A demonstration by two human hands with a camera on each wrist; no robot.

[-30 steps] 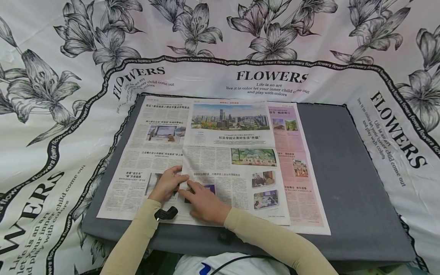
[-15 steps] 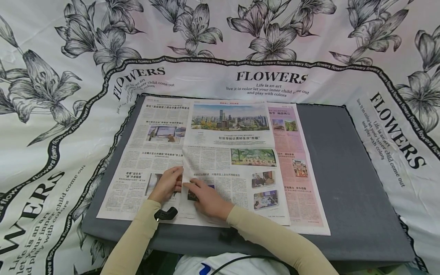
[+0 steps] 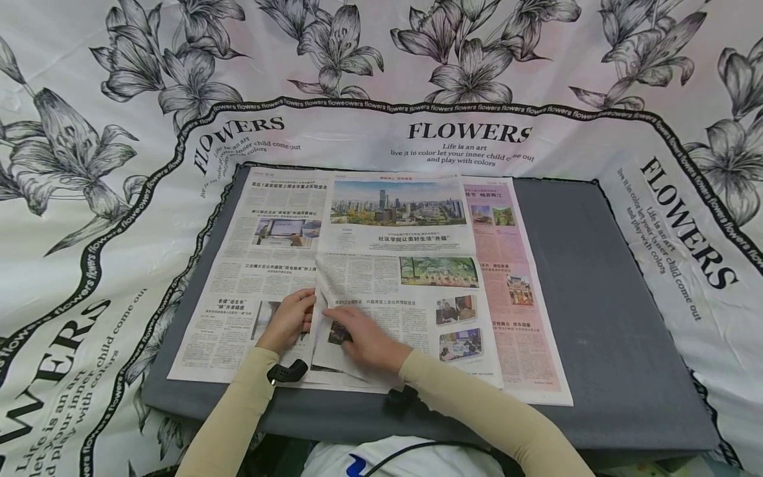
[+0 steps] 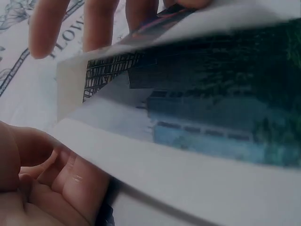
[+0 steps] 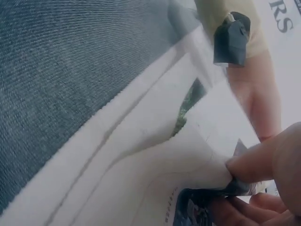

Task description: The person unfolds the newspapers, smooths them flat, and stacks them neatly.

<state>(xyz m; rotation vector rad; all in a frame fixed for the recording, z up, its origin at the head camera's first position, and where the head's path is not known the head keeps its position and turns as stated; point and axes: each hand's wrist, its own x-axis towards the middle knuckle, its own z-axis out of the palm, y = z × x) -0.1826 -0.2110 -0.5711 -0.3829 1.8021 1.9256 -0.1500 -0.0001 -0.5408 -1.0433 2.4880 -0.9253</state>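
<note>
A newspaper lies spread out with overlapping white and pink sheets. My right hand pinches the left edge of the upper page, its thumb on one side and fingers below in the right wrist view. That page's lower left corner is raised, and a gap shows under it. My left hand stays just left of this edge over the left-hand page. In the left wrist view its fingers are spread around a lifted page showing a building photo; part of them is hidden behind the paper.
A dark grey tabletop extends to the right of the newspaper. White flower-printed cloth surrounds it. A black device sits on the left wrist, and a black cable runs near the front edge.
My right hand has drawn slightly right, lifting the upper page's lower left corner. My left thumb has pulled back left from the page edge; the left hand otherwise stays in place.
</note>
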